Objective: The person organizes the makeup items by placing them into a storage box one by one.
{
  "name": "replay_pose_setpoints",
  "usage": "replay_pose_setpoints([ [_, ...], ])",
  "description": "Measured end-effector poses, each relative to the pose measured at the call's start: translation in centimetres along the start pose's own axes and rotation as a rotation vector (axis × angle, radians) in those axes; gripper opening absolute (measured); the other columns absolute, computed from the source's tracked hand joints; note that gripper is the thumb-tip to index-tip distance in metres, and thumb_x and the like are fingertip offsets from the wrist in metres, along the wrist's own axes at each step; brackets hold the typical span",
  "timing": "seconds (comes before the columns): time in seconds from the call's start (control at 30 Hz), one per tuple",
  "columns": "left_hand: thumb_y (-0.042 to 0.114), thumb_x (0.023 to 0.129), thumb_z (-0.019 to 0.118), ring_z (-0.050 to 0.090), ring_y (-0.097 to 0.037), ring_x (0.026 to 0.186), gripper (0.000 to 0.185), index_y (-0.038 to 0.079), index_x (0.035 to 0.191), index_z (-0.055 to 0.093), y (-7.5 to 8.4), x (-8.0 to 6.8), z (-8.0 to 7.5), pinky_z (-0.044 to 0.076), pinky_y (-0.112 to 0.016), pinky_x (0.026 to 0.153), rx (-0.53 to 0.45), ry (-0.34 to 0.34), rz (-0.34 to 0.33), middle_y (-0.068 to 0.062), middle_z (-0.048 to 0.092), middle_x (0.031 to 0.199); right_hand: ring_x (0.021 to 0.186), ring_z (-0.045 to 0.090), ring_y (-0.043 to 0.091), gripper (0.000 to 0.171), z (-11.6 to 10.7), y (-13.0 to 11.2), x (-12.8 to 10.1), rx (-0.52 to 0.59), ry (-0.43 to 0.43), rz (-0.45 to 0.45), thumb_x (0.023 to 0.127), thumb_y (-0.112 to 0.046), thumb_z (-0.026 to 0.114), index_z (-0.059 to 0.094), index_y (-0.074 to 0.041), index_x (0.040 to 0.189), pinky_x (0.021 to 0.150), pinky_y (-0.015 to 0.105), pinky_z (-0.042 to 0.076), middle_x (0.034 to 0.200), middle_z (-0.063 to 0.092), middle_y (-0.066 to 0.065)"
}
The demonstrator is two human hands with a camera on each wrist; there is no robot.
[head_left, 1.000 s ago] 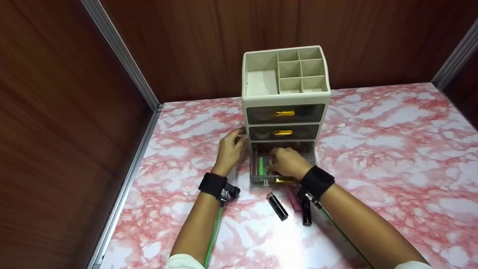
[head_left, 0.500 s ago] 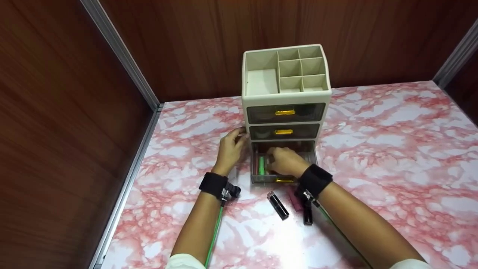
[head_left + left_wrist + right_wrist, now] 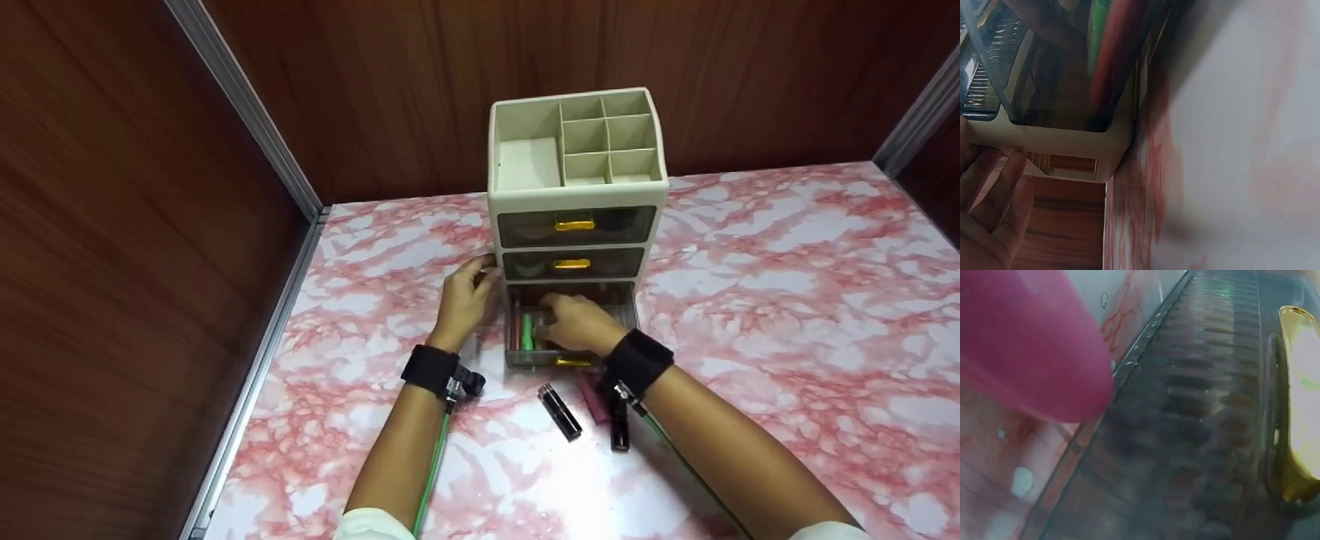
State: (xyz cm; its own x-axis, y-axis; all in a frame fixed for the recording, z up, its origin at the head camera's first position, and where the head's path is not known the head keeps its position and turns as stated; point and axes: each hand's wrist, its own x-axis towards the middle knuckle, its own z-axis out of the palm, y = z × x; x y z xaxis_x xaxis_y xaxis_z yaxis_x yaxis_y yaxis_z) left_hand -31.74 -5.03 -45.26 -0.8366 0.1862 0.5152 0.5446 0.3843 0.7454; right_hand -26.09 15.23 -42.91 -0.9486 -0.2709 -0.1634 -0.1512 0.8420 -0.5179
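L hand (image 3: pixel 463 300) flat vs organizer (image 3: pixel 576 191) side, R hand (image 3: pixel 576 324) in open drawer (image 3: pixel 525 358), grip unclear

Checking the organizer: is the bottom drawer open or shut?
Open: the bottom drawer juts forward, with the right hand inside it.

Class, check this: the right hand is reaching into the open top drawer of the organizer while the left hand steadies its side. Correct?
Not quite. The head view shows the right hand in the open bottom drawer of the organizer; the upper two are closed. The left hand does steady its side.
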Motion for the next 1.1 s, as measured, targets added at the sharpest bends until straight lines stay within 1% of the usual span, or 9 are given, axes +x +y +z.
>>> replay_pose_setpoints([
  [0.2,0.023,0.097,0.062,0.068,-0.02,0.084,0.025,0.004,0.112,0.068,-0.06,-0.01,-0.08,0.053,-0.027,0.075,-0.001,-0.008,0.001,-0.008,0.07,0.104,0.113,0.056,0.038,0.055,-0.36,0.45,-0.36,0.003,0.033,-0.008,0.089,-0.034,0.069,0.055,-0.006,0.134,0.097,0.051,0.043,0.121,0.062,0.02],
  [0.27,0.023,0.097,0.062,0.068,-0.02,0.083,0.026,0.004,0.113,0.068,-0.15,-0.06,-0.16,0.053,-0.028,0.075,0.001,-0.009,-0.002,-0.008,0.07,0.104,0.11,0.058,0.037,0.052,-0.32,0.61,-0.38,-0.003,0.035,-0.015,0.089,-0.032,0.068,0.056,-0.005,0.133,0.095,0.051,0.045,0.118,0.064,0.02],
  [0.37,0.023,0.098,0.062,0.066,-0.014,0.083,0.025,0.004,0.113,0.068,-0.25,-0.18,-0.27,0.053,-0.028,0.075,0.016,-0.01,-0.011,-0.006,0.07,0.104,0.105,0.06,0.035,0.05,-0.12,0.75,-0.31,-0.009,0.024,-0.009,0.089,-0.031,0.069,0.059,-0.005,0.13,0.093,0.049,0.047,0.112,0.066,0.018],
  [0.53,0.023,0.098,0.062,0.066,-0.013,0.083,0.025,0.004,0.113,0.068,-0.33,-0.15,-0.27,0.053,-0.026,0.075,0.015,-0.01,-0.017,-0.006,0.07,0.105,0.099,0.062,0.032,0.048,0.08,0.73,-0.1,-0.02,0.024,-0.021,0.087,-0.027,0.071,0.061,-0.005,0.127,0.09,0.047,0.049,0.104,0.067,0.015],
  [0.67,0.023,0.098,0.061,0.067,-0.014,0.085,0.026,0.004,0.114,0.068,-0.31,-0.04,-0.2,0.053,-0.026,0.076,-0.001,-0.01,-0.011,-0.007,0.069,0.107,0.101,0.062,0.034,0.049,0.13,0.5,0.1,-0.012,0.024,-0.042,0.085,-0.024,0.073,0.061,-0.003,0.127,0.091,0.047,0.048,0.107,0.068,0.015],
  [0.77,0.022,0.097,0.062,0.067,-0.015,0.087,0.025,0.003,0.113,0.068,-0.21,-0.05,-0.18,0.053,-0.027,0.077,-0.006,-0.008,-0.007,-0.007,0.069,0.108,0.106,0.06,0.034,0.052,0.24,0.29,0.23,0.01,-0.005,-0.053,0.085,-0.024,0.074,0.059,-0.002,0.13,0.094,0.047,0.047,0.113,0.066,0.017],
  [0.9,0.021,0.097,0.062,0.067,-0.015,0.087,0.024,0.003,0.112,0.068,-0.16,-0.03,-0.1,0.053,-0.026,0.077,-0.005,-0.007,0.001,-0.007,0.069,0.108,0.108,0.059,0.034,0.057,0.31,0.21,0.21,0.023,-0.038,-0.052,0.086,-0.024,0.073,0.054,-0.002,0.135,0.096,0.047,0.046,0.117,0.064,0.018],
  [1.1,0.02,0.097,0.062,0.067,-0.015,0.088,0.024,0.003,0.112,0.068,-0.03,0.0,0.02,0.053,-0.026,0.078,-0.011,-0.009,-0.002,-0.008,0.069,0.11,0.109,0.058,0.036,0.057,0.01,0.55,-0.1,0.027,-0.02,-0.065,0.087,-0.025,0.071,0.053,0.0,0.134,0.096,0.049,0.045,0.119,0.063,0.021],
])
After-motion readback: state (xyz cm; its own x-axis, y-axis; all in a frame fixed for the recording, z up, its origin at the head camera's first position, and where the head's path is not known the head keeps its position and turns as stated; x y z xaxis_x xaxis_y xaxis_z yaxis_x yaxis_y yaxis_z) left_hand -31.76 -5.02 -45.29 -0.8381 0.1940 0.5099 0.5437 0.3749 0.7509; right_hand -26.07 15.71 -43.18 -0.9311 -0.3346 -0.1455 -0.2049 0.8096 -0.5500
